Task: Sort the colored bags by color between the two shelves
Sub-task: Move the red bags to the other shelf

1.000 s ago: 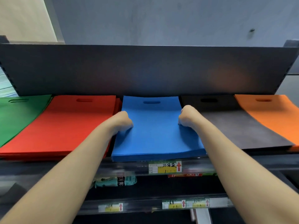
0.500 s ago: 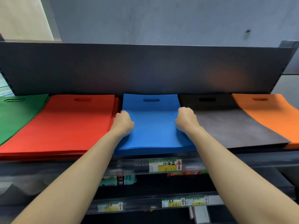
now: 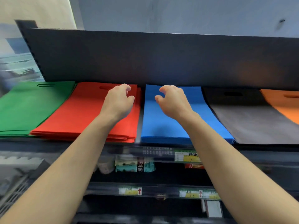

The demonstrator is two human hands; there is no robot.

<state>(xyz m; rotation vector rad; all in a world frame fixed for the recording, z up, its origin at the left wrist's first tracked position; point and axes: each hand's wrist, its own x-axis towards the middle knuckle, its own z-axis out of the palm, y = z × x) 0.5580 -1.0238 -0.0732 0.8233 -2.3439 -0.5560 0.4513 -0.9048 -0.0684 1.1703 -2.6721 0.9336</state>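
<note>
Five flat stacks of bags lie side by side on the upper shelf: green (image 3: 30, 107), red (image 3: 84, 110), blue (image 3: 161, 122), dark grey (image 3: 252, 123) and orange (image 3: 284, 104). My left hand (image 3: 119, 101) hovers over the right part of the red stack, fingers loosely curled, holding nothing. My right hand (image 3: 173, 101) hovers over the blue stack near its far end, fingers also loosely curled and empty. The blue stack's handle hole is hidden behind my right hand.
A dark back panel (image 3: 161, 59) rises behind the stacks. Below the shelf edge with price tags (image 3: 186, 156), a lower shelf holds packaged goods (image 3: 134, 166). Further down runs another tagged shelf rail (image 3: 129, 191). A wire grille (image 3: 13, 196) shows at lower left.
Both hands let go of the blue stack's sides and lifted up and forward. The blue stack now sits further back on the shelf. The camera view shifted left.
</note>
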